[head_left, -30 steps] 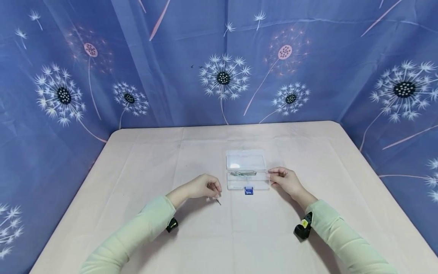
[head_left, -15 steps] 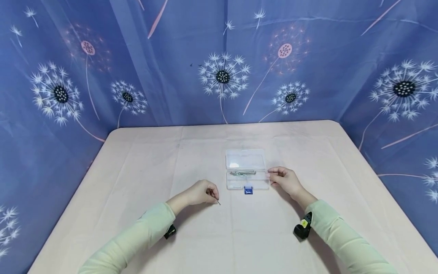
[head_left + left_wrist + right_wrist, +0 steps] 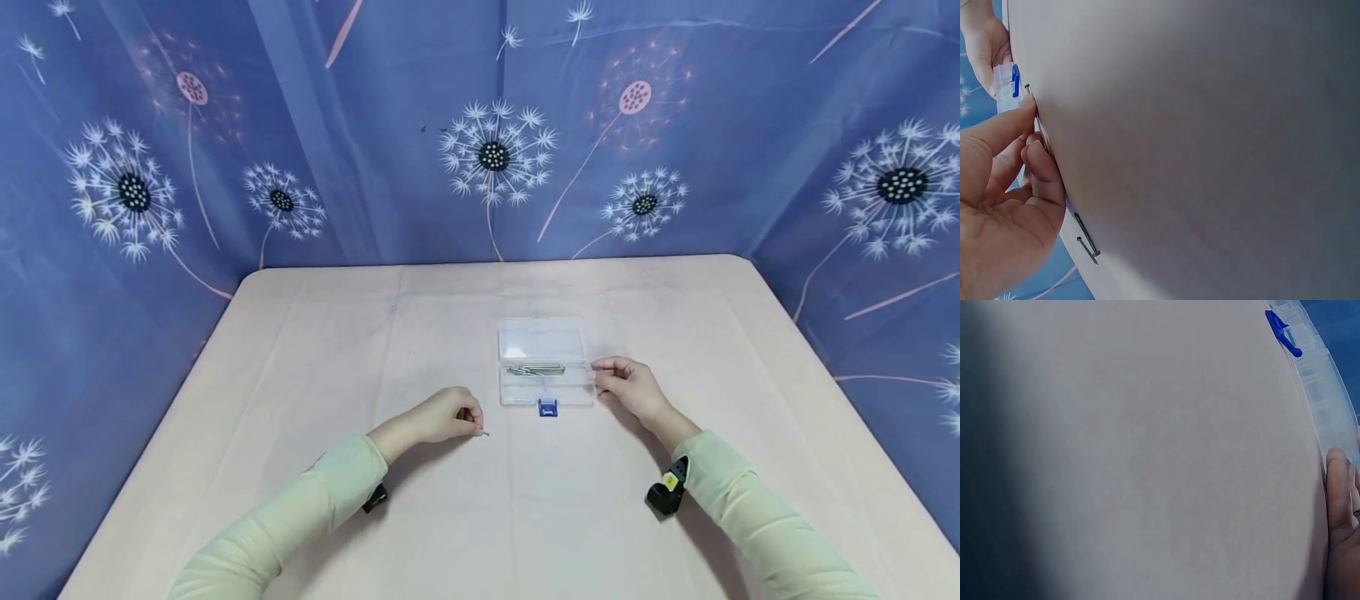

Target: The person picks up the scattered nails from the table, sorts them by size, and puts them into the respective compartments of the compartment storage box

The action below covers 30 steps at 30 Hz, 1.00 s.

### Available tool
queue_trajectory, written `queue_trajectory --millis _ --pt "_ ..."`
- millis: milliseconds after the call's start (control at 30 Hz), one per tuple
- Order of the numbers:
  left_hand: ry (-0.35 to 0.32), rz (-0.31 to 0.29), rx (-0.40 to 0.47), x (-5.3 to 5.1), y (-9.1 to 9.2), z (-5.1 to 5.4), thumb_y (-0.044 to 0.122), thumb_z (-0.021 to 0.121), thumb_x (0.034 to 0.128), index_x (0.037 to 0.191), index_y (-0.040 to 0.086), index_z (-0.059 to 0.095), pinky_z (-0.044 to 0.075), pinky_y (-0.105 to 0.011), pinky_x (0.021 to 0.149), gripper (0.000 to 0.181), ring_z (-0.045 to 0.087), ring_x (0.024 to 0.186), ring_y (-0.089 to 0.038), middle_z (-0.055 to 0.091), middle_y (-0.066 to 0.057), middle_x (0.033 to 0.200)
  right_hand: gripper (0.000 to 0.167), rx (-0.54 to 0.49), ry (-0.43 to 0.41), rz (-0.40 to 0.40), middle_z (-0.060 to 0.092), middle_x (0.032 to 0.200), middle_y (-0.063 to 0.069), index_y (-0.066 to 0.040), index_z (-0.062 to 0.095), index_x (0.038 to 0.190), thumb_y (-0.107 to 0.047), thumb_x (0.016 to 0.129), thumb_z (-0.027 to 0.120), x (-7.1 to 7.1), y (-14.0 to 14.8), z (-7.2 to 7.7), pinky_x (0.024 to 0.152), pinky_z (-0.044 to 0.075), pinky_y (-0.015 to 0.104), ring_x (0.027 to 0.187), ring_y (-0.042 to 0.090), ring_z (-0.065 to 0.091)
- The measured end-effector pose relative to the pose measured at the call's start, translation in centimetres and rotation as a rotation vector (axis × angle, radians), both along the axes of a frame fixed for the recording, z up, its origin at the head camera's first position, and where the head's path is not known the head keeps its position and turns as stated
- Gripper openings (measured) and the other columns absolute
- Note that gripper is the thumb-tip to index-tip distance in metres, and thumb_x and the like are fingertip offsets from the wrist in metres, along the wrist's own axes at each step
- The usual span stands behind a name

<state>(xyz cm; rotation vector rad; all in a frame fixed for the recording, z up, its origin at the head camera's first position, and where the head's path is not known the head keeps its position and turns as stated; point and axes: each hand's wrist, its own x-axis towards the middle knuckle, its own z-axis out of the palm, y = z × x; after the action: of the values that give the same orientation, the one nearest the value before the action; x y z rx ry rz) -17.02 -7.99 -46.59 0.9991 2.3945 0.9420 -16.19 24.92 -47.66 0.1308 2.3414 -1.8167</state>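
Note:
My left hand [image 3: 446, 415] pinches a thin metal nail [image 3: 1042, 132] between thumb and fingertips, to the left of and nearer than the box. Its flat head sticks out past the thumb in the left wrist view. An open clear plastic box [image 3: 525, 396] lies with its lid folded back and a blue latch [image 3: 548, 408] at the front. Several long nails [image 3: 536, 370] lie in its rear compartment. At the box's right end, my right hand [image 3: 632, 390] holds the side wall between thumb and fingers; the right wrist view cuts off most of this hand.
Two loose nails [image 3: 1087, 234] lie on the table close to my left hand in the left wrist view; the head view hides them behind that hand. A pale cloth covers the table [image 3: 337, 333]. A blue dandelion-print curtain [image 3: 390, 150] hangs around its back and sides.
The nail in my left hand has turned, from pointing down toward the front to lying nearly level. That hand has shifted slightly. My right hand stays at the box.

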Motion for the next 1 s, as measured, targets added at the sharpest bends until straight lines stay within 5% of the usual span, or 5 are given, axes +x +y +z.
queue_trajectory --millis 200,367,700,1000 --pt "0.040 -0.030 -0.033 0.00 -0.03 0.40 0.008 0.067 0.0853 0.078 0.007 0.064 0.041 -0.018 0.068 0.008 0.043 0.073 -0.005 0.051 0.002 0.076 0.039 0.029 0.006 -0.001 0.062 0.086 -0.003 0.015 0.051 0.121 -0.009 0.092 0.059 -0.32 0.12 -0.40 0.066 0.054 0.015 0.068 0.001 0.059" --pt "-0.002 0.026 -0.011 -0.06 -0.06 0.48 0.006 0.062 0.0884 0.083 0.005 0.062 0.044 -0.019 0.072 0.005 0.047 0.076 -0.006 0.057 0.001 0.080 0.040 0.003 0.013 -0.002 0.062 0.085 -0.003 0.017 0.049 0.121 -0.008 0.091 0.059 -0.19 0.18 -0.34 0.065 0.054 0.015 0.068 0.001 0.059" --pt "-0.155 0.181 0.181 -0.22 0.08 0.57 0.002 0.057 0.0909 0.088 0.000 0.059 0.052 -0.022 0.056 0.003 0.060 0.067 -0.011 0.065 -0.008 0.078 0.040 -0.041 0.042 -0.006 0.061 0.080 -0.009 0.020 0.048 0.120 -0.005 0.090 0.059 -0.22 0.35 -0.53 0.063 0.053 0.015 0.066 0.000 0.058" --pt "-0.134 0.267 0.332 -0.63 0.93 0.72 -0.004 0.059 0.0873 0.092 -0.005 0.060 0.055 -0.023 0.062 0.005 0.065 0.069 -0.020 0.068 -0.018 0.086 0.041 -0.050 0.027 -0.002 0.062 0.080 -0.008 0.019 0.048 0.121 -0.005 0.090 0.060 -0.11 0.30 -0.61 0.064 0.053 0.015 0.067 0.001 0.058"
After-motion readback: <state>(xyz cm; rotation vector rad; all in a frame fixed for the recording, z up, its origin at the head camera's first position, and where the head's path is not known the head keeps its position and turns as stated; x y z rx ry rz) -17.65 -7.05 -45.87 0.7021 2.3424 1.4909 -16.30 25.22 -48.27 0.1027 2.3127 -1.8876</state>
